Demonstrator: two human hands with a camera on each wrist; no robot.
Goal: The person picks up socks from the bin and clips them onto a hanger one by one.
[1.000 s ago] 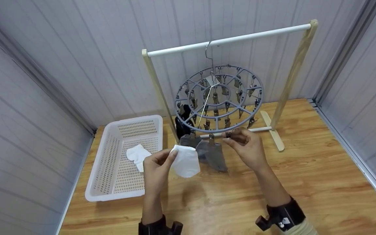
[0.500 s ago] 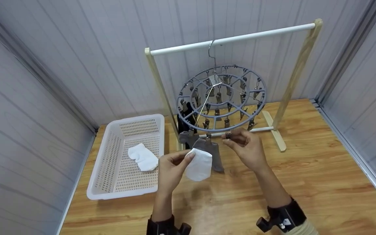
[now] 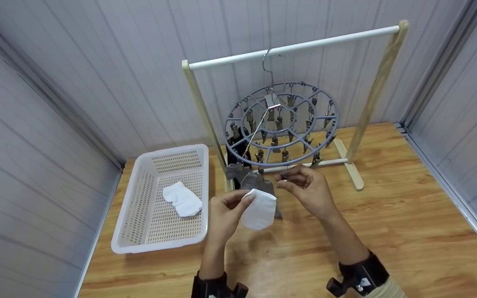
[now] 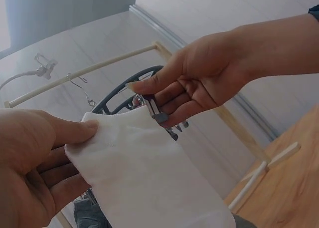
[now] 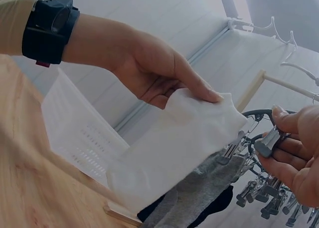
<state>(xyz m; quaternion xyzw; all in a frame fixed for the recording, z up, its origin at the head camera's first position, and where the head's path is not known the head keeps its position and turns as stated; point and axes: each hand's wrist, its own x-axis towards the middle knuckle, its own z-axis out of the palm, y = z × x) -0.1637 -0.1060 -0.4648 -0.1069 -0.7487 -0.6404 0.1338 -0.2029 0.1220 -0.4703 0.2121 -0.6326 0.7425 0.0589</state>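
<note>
My left hand (image 3: pixel 227 215) pinches a white sock (image 3: pixel 260 210) by a corner of its cuff, thumb in front and fingers behind. The sock's toe end hangs down. Just to its right, my right hand (image 3: pixel 311 190) holds a metal clip (image 5: pixel 269 141) between thumb and fingers, below the front rim of the round grey clip hanger (image 3: pixel 282 124). In the left wrist view the clip overlaps the sock's cuff edge. Grey socks (image 5: pixel 203 188) hang from clips behind the white one, partly covered by it, and a black sock (image 3: pixel 233 145) hangs farther back.
At the left stands a white perforated basket (image 3: pixel 127 207) with another white sock (image 3: pixel 183 199) in it. The hanger hooks over the white bar (image 3: pixel 329 42) of a wooden-legged rack (image 3: pixel 377 91). Several bare clips dangle from the rings. Panelled walls (image 3: pixel 97 62) enclose the wooden surface (image 3: pixel 404 207).
My left hand has carried the white sock rightward, close to the clip. My right hand has shifted slightly left and down with the clip. The sock in the basket has come fully into view.
</note>
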